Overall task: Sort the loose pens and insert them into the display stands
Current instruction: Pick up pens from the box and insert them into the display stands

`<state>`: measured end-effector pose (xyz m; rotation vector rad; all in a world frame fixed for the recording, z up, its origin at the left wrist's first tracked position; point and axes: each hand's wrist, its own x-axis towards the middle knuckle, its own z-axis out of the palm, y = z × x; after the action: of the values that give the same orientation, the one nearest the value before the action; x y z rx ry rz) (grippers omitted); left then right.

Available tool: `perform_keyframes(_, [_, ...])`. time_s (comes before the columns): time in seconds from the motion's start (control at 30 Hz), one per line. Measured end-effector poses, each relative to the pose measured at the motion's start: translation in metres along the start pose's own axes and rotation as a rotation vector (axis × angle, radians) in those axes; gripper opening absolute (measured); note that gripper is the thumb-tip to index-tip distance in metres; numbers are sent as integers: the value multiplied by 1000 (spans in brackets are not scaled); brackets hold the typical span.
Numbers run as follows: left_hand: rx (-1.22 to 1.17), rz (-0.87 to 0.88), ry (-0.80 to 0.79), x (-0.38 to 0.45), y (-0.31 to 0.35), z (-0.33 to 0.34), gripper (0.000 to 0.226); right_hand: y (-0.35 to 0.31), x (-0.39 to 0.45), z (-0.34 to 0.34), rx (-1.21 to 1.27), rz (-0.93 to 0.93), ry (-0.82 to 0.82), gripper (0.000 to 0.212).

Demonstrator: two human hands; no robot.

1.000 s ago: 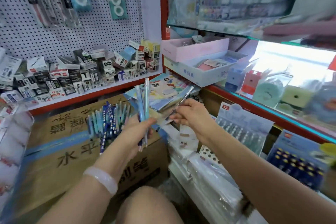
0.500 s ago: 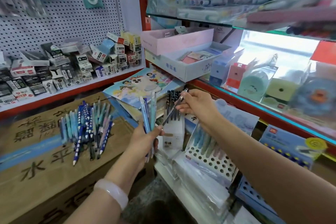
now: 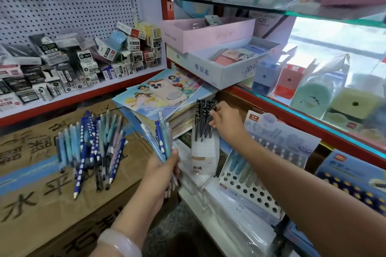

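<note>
Right hand (image 3: 226,123) now at black pens (image 3: 203,120) in stand, pinching one, left hand (image 3: 161,171) gripping blue pens (image 3: 160,137).

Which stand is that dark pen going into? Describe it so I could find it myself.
Look below the red-edged glass counter, beside the stack of princess picture books. There stands a narrow white box stand full of black pens, at the right hand. Its neighbour, the perforated white stand, holds pastel pens.

Loose pens (image 3: 92,148) on cardboard box (image 3: 41,210)
</note>
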<state>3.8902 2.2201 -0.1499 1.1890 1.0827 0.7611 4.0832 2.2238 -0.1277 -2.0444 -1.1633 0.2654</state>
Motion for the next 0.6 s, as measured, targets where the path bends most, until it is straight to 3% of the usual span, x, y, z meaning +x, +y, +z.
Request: perform_keyframes(0.6, [-5,-16,-58,-6,-2,-10,6,-1,16,21,-122,-51,24,21])
